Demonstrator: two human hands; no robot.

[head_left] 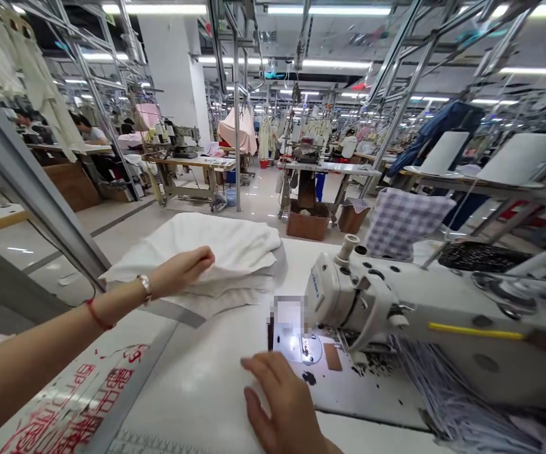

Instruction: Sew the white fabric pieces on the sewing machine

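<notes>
One desk (pixel 192 378) carries a sewing machine (pixel 372 302) and a stack of white cloth (pixel 226 252), which is touched by the curled left grip (pixel 181 271), its hold unclear, while the open right grip (pixel 277 397) is rested near the uncovered needle plate (pixel 306 347).
</notes>
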